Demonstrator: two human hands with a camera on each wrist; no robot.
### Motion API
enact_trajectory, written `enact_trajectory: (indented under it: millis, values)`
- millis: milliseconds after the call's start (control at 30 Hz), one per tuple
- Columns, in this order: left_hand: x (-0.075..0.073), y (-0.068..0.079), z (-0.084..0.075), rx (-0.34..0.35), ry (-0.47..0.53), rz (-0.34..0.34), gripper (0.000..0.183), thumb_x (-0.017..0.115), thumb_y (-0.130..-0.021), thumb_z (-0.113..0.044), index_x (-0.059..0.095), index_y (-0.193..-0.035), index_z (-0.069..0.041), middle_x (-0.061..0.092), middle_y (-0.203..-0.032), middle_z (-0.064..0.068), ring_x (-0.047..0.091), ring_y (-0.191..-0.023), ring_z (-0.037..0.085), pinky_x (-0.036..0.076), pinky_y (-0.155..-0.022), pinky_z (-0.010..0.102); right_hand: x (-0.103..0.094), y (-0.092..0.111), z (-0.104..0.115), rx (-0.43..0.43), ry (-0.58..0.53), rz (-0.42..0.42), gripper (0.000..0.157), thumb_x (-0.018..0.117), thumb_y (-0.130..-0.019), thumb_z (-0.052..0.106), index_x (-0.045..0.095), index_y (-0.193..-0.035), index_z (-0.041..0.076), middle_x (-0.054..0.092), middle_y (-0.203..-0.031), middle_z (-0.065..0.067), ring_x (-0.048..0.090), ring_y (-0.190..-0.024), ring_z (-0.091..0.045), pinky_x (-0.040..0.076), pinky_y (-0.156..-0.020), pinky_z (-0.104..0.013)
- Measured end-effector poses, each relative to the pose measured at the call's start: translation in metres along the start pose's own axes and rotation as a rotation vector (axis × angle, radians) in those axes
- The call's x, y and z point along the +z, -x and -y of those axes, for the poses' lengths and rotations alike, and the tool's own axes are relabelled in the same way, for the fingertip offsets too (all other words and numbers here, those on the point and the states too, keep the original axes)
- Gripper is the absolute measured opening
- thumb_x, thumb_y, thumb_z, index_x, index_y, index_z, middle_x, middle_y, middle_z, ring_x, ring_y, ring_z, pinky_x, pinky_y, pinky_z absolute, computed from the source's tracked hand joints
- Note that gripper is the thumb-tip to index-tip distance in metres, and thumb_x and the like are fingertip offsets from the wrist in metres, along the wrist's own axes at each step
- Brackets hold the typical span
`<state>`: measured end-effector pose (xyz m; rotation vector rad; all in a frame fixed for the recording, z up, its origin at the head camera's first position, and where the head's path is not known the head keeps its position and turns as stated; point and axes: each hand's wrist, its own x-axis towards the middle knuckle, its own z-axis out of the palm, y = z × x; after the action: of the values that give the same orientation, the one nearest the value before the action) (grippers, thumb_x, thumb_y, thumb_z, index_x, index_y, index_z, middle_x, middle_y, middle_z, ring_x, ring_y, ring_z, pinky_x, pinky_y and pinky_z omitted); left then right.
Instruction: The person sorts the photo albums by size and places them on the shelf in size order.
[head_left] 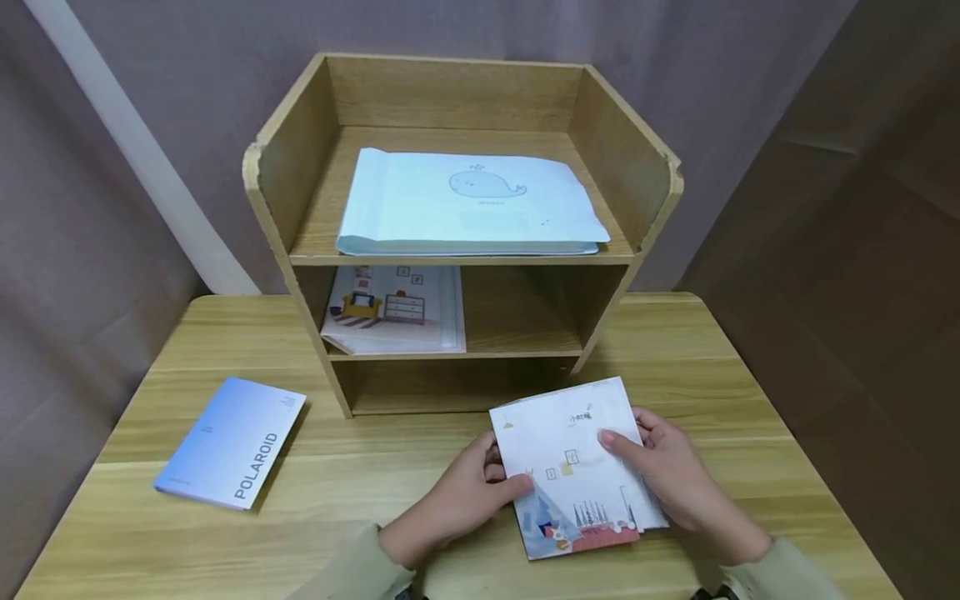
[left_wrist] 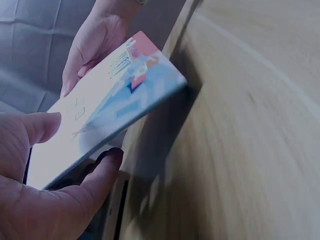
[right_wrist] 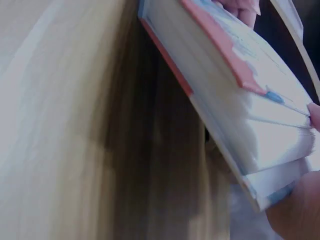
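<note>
Both hands hold an illustrated notebook (head_left: 558,442) above the front right of the table, its white cover printed with small pictures and a red and blue lower edge. My left hand (head_left: 472,487) grips its left side, thumb on the cover and fingers beneath. On the opposite side my right hand (head_left: 675,471) grips the edge, with the thumb pressed on the cover. The right wrist view shows the notebook's page block (right_wrist: 220,85) slightly fanned between the covers. In the left wrist view the notebook (left_wrist: 105,110) is tilted, clear of the table.
A wooden shelf unit (head_left: 457,260) stands at the back. A whale-printed book (head_left: 465,204) lies on its top tier, another illustrated book (head_left: 405,321) on the middle tier at left. A blue POLAROID book (head_left: 228,442) lies on the table (head_left: 337,533) at left.
</note>
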<state>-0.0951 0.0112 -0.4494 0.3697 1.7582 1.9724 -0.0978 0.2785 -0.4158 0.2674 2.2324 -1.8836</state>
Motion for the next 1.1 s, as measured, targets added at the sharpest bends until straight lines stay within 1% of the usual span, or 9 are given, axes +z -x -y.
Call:
enact_trajectory:
  millis: [100, 133, 200, 400, 600, 700, 833, 967, 1100]
  values:
    - [-0.007, 0.004, -0.002, 0.024, 0.017, -0.007, 0.056, 0.070, -0.090, -0.012, 0.041, -0.137, -0.006, 0.063, -0.114, 0.009, 0.065, -0.099, 0.021, 0.056, -0.074, 0.029, 0.010, 0.001, 0.006, -0.082, -0.007, -0.017, 0.052, 0.074, -0.087, 0.026, 0.050, -0.128, 0.005, 0.070, -0.102, -0.015, 0.069, -0.078, -0.038, 0.057, -0.063, -0.051]
    - [-0.010, 0.006, -0.003, 0.042, 0.019, -0.006, 0.056, 0.070, -0.090, -0.013, 0.041, -0.138, -0.006, 0.063, -0.116, 0.009, 0.065, -0.101, 0.022, 0.056, -0.080, 0.029, 0.014, 0.002, 0.008, -0.112, -0.015, -0.022, 0.051, 0.074, -0.087, 0.024, 0.051, -0.127, 0.004, 0.070, -0.102, -0.014, 0.069, -0.077, -0.038, 0.057, -0.062, -0.051]
    - [-0.014, 0.010, -0.004, 0.070, 0.030, -0.012, 0.056, 0.070, -0.090, -0.013, 0.042, -0.138, -0.007, 0.062, -0.118, 0.011, 0.064, -0.104, 0.023, 0.055, -0.083, 0.031, 0.021, 0.002, 0.012, -0.169, -0.037, -0.032, 0.047, 0.075, -0.086, 0.020, 0.053, -0.124, 0.004, 0.071, -0.101, -0.012, 0.070, -0.077, -0.037, 0.057, -0.062, -0.050]
    - [-0.023, 0.019, -0.009, 0.123, 0.052, -0.064, 0.051, 0.070, -0.090, -0.014, 0.047, -0.135, -0.006, 0.062, -0.118, 0.013, 0.063, -0.107, 0.026, 0.056, -0.084, 0.035, 0.040, 0.000, 0.021, -0.289, -0.111, -0.026, 0.039, 0.072, -0.088, 0.013, 0.054, -0.120, 0.002, 0.072, -0.101, -0.010, 0.070, -0.077, -0.034, 0.057, -0.062, -0.050]
    - [-0.024, 0.023, -0.010, 0.145, 0.052, -0.088, 0.051, 0.072, -0.088, -0.013, 0.049, -0.133, -0.005, 0.062, -0.115, 0.017, 0.065, -0.101, 0.029, 0.056, -0.081, 0.038, 0.052, -0.003, 0.030, -0.344, -0.147, -0.017, 0.039, 0.070, -0.090, 0.013, 0.053, -0.124, 0.004, 0.072, -0.102, -0.010, 0.070, -0.077, -0.034, 0.057, -0.061, -0.050]
    - [-0.025, 0.025, -0.009, 0.156, 0.049, -0.098, 0.050, 0.073, -0.088, -0.014, 0.050, -0.132, -0.007, 0.063, -0.113, 0.016, 0.066, -0.098, 0.029, 0.057, -0.079, 0.039, 0.056, -0.005, 0.035, -0.353, -0.154, -0.017, 0.040, 0.070, -0.091, 0.016, 0.053, -0.125, 0.005, 0.071, -0.103, -0.010, 0.070, -0.078, -0.034, 0.057, -0.062, -0.049]
    - [-0.025, 0.026, -0.007, 0.204, 0.008, -0.102, 0.050, 0.073, -0.088, -0.016, 0.050, -0.132, -0.011, 0.065, -0.113, 0.012, 0.065, -0.098, 0.028, 0.057, -0.078, 0.037, 0.061, -0.007, 0.039, -0.352, -0.167, -0.040, 0.040, 0.070, -0.090, 0.018, 0.053, -0.123, 0.005, 0.071, -0.102, -0.011, 0.070, -0.078, -0.033, 0.058, -0.063, -0.048]
    - [-0.025, 0.026, -0.002, 0.261, -0.051, -0.099, 0.052, 0.072, -0.089, -0.016, 0.047, -0.135, -0.019, 0.065, -0.114, 0.007, 0.066, -0.098, 0.026, 0.058, -0.076, 0.037, 0.064, -0.008, 0.043, -0.351, -0.167, -0.054, 0.040, 0.070, -0.090, 0.019, 0.053, -0.124, 0.005, 0.072, -0.101, -0.011, 0.070, -0.078, -0.031, 0.058, -0.062, -0.046]
    - [-0.024, 0.027, 0.000, 0.278, -0.063, -0.106, 0.055, 0.071, -0.089, -0.017, 0.045, -0.137, -0.024, 0.066, -0.115, 0.005, 0.066, -0.099, 0.025, 0.058, -0.076, 0.038, 0.065, -0.009, 0.045, -0.346, -0.175, -0.041, 0.042, 0.070, -0.090, 0.020, 0.053, -0.125, 0.005, 0.071, -0.103, -0.011, 0.070, -0.078, -0.031, 0.058, -0.062, -0.045]
